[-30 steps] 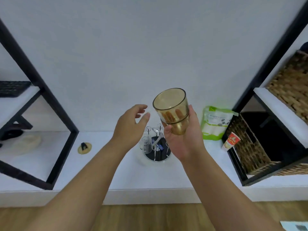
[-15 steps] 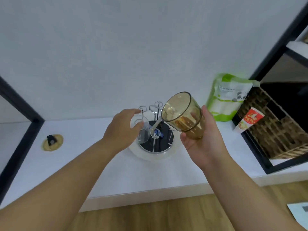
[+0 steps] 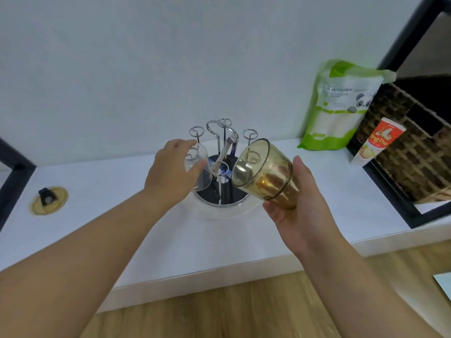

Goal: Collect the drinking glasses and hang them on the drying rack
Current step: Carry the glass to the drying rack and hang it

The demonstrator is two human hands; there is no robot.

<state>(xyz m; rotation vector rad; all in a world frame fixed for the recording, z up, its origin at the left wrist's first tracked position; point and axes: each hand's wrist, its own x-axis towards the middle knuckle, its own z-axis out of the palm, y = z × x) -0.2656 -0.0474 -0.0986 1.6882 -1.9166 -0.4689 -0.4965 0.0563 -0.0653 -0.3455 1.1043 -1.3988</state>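
An amber glass [image 3: 264, 173] is held in the right hand [image 3: 300, 206], fingers wrapped round its base, mouth tilted toward the rack [image 3: 220, 164]. The glass is carried just right of and slightly nearer than the rack's pegs, not yet over any of them. The left hand [image 3: 170, 174] is closed lightly round a clear glass [image 3: 199, 167], which stands inverted on the rack's left side; whether it is fully seated on its peg cannot be told.

The rack stands on a white shelf [image 3: 122, 215], against the far wall. Several ring-topped pegs are seen to be free, one at the right [image 3: 250, 134] closest to the amber glass.

Judgement on the step in hand: the amber glass should be turned fully mouth-down before it is lowered, the free peg centred inside the rim, and the grip released only once the weight is borne by the peg. The clear glass is best steadied so the light rack is not tipped or rotated.

Writing: on the red and white tube [image 3: 375, 142], far right, "ông Tho" is legible. On the green pouch [image 3: 341, 106] a panda figure is shown; its text is too small to be read.
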